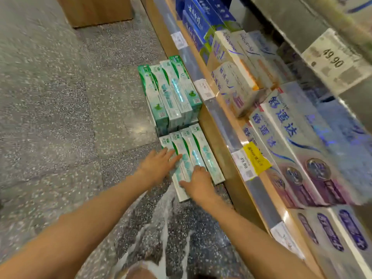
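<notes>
While both bare arms stretch down toward the floor (60, 101), the left hand (159, 165) lies flat on the near row of toothpaste boxes (194, 152), its fingers (171, 156) straight and spread, holding nothing and only touching the left-hand boxes of the row. Just to the right of those fingers, the right hand (198, 183) rests on the near end of the same row. Its fingers are bent down over the box tops with the tips hidden, and the thumb reaches left across one jutting box (181, 191) that sticks out nearer to the person than its neighbours. Whether this hand actually grips a box cannot be told.

The row consists of white-and-teal cartons lying side by side on the floor, running lengthwise away from the fingers and pressed against the foot of the wooden shelf (213, 137). Beyond the fingertips, touching the far end of the row, sits a taller stack of green boxes (171, 93), several layers high.

Right of the fingers and higher up, the shelf edge carries a price tag (242, 164) with a yellow label (256, 158) beside it, and behind these stand large white-and-blue cartons (298, 137). Far beyond the fingers, to the left, is a wooden plinth (96, 11).
</notes>
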### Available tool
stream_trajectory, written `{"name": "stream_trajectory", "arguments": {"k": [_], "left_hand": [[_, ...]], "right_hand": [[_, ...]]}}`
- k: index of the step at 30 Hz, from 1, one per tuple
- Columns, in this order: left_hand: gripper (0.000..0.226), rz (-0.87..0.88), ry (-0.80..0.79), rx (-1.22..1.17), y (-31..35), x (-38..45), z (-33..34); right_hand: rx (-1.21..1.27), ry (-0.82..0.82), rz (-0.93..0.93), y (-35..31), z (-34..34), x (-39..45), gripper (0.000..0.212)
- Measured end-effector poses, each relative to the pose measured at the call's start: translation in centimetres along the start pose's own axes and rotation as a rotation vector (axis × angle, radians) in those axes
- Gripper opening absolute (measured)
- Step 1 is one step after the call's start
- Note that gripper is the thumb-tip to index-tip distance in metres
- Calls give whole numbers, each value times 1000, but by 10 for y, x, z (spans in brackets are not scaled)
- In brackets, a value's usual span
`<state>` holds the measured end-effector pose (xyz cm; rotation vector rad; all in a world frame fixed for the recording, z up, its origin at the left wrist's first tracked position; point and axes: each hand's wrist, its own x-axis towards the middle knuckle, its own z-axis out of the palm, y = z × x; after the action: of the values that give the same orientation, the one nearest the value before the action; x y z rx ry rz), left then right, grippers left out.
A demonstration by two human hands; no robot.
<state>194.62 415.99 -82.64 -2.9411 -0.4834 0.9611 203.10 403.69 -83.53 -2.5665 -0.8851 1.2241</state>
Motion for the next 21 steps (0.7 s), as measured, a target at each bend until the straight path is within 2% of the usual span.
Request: {"name": "stream_trajectory", "arguments": {"k": [2, 4, 8, 12, 17, 21], "left_hand": [[86, 93, -21, 219, -3, 23, 2], [81, 153, -5, 337, -6, 40, 3], [72, 209, 32, 434, -4, 56, -2], [71, 231, -8, 466, -2, 59, -10], [73, 214, -48, 500, 2, 61, -7], [66, 214, -55, 353, 1, 30, -26]], "right_hand": [[-87, 24, 18, 0, 18, 10, 86], [-151, 85, 60, -4, 30, 13, 91], [-159, 156, 124, -13, 47, 13, 104], [-208, 115, 165, -20, 56, 24, 124], [-175, 176, 113, -11, 60, 26, 111], [-203, 174, -32, -6, 25, -14, 104]]}}
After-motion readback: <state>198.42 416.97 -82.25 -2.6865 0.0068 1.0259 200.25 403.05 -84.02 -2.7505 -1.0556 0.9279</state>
